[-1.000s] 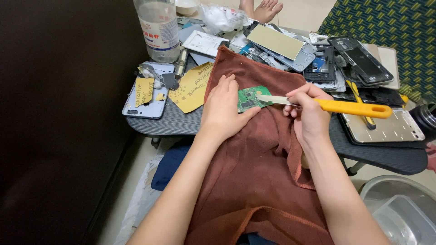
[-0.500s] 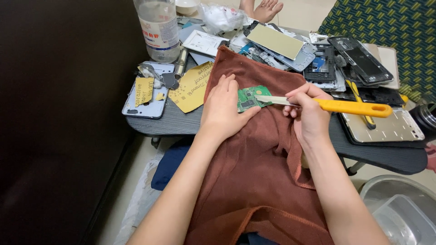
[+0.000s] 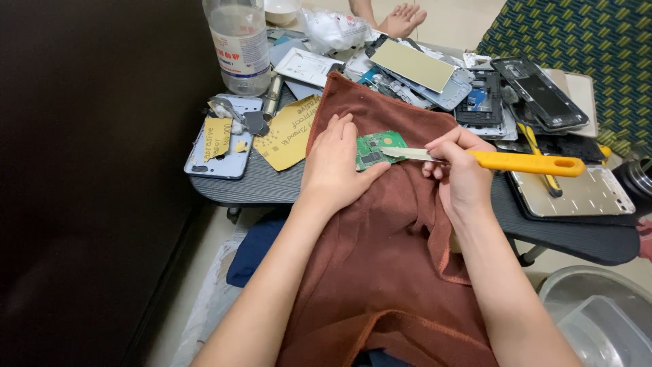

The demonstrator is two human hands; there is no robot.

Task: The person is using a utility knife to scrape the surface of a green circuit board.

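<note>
The left hand (image 3: 337, 163) lies flat on the brown cloth (image 3: 380, 272), its fingers (image 3: 343, 132) closed lightly against the edge of the green board (image 3: 377, 148) and pinning it near the counter (image 3: 272, 187) edge. The right hand (image 3: 462, 173) has its fingers wrapped tight around a yellow-handled blade (image 3: 475, 159), tip on the board. A slip could send the blade into the left thumb, just beside the tip, or gouge the board; the soft cloth may let it shift.

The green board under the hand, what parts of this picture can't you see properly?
Head view only:
- Green board: its left part is hidden under the left hand.
- Knife: its tip is too thin to see where it touches.
- Bottle: its top is cut off by the upper edge.
- Basin: cut off by the corner.
</note>
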